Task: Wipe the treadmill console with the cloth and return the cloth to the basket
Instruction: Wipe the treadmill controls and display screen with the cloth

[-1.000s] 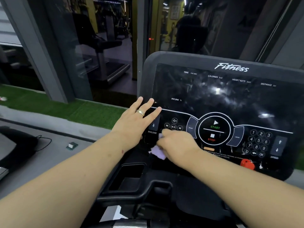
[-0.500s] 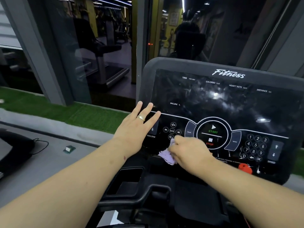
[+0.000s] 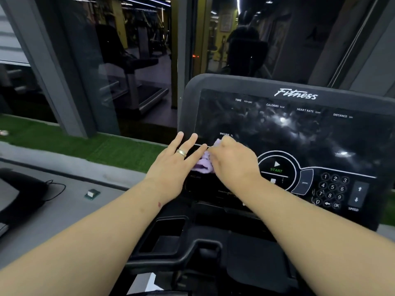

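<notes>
The treadmill console (image 3: pixel 299 133) carried the white word "Fitness" along its top edge, with "TIME min:sec", "CALORIES kcal", "HEART RATE bpm", "DISTANCE km" and "INCLINE %" printed over the dark display. Below sat a green "START" button (image 3: pixel 276 167), a number keypad (image 3: pixel 332 190) running 1 to 9 with 0 and "OK", and arrow keys marked "SPEED".

The right hand (image 3: pixel 233 162) gripped a bunched lilac cloth (image 3: pixel 203 164) against the console's left side, just under the "INCLINE %" label. The left hand (image 3: pixel 176 162), with a ring (image 3: pixel 181 152) on one finger, lay flat with its fingers straight and spread on the console's left edge, touching the cloth.

Half a second before, the cloth had been lower, beside the small media buttons; it had since travelled up and left, and those buttons were now covered by the hands.

The red stop marking below "START" was mostly hidden by the right wrist. The small print under the buttons was too blurred to read. No basket was in view.
</notes>
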{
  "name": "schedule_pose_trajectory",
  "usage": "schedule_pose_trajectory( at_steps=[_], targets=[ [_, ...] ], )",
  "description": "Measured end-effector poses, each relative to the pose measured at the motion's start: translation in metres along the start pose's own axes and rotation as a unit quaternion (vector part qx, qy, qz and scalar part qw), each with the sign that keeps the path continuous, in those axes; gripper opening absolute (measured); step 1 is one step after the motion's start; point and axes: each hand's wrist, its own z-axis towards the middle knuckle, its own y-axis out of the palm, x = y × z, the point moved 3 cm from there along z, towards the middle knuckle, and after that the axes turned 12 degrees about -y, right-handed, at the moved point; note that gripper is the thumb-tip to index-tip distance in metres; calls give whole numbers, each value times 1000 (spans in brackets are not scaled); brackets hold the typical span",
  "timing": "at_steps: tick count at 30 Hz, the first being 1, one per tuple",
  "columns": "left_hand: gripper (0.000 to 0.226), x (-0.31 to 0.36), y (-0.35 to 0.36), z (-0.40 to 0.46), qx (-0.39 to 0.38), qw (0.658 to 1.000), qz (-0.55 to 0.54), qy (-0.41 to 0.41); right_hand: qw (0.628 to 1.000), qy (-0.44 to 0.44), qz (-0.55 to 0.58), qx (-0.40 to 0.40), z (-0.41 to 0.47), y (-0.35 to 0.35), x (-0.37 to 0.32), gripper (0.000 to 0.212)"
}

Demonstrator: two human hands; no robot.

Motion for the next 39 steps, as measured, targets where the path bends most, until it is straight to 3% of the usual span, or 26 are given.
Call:
schedule_pose_trajectory(
  at_steps=[2,4,7,10,13,15,18,21,23,27,28,31,35,39],
  targets=[
    [114,-3,2,1,3,1000,-1,3,1000,9,19,-9,-8,6,-9,30],
    [119,-5,6,3,1,1000,16,2,995,-55,61,-59,-40,22,-28,24],
    [120,-4,4,2,7,1000,25,-5,986,-128,4,-109,-45,21,-25,18],
    [120,-3,3,0,9,999,38,4,998,-23,-62,-7,22,-20,19,12],
    [121,-4,0,0,-14,999,39,3,999,26,-41,6,47,-31,29,14],
    [120,-6,0,1,-13,999,37,7,999,28,21,-22,20,-16,9,14],
    [125,-7,2,1,-8,1000,23,1,992,-54,62,-96,-44,21,-25,28],
    [122,-4,0,-1,-11,999,41,-3,983,-102,58,-143,-55,14,-30,11],
    [120,-2,0,0,-12,999,51,-4,991,-58,21,-123,-26,-6,-4,12],
    [118,0,2,-1,-14,998,54,-14,999,47,-17,-10,12,-33,33,5],
    [115,3,2,-1,-16,998,53,-17,999,42,-9,-21,1,-27,26,1],
    [114,9,0,-2,-12,999,38,-22,993,-26,38,-111,-55,8,-9,21],
    [118,20,-4,-3,-16,1000,-3,-9,980,-102,50,-166,-68,11,-9,7],
    [117,28,-9,10,10,1000,28,8,998,25,-39,-46,-21,-23,40,3]
  ],
)
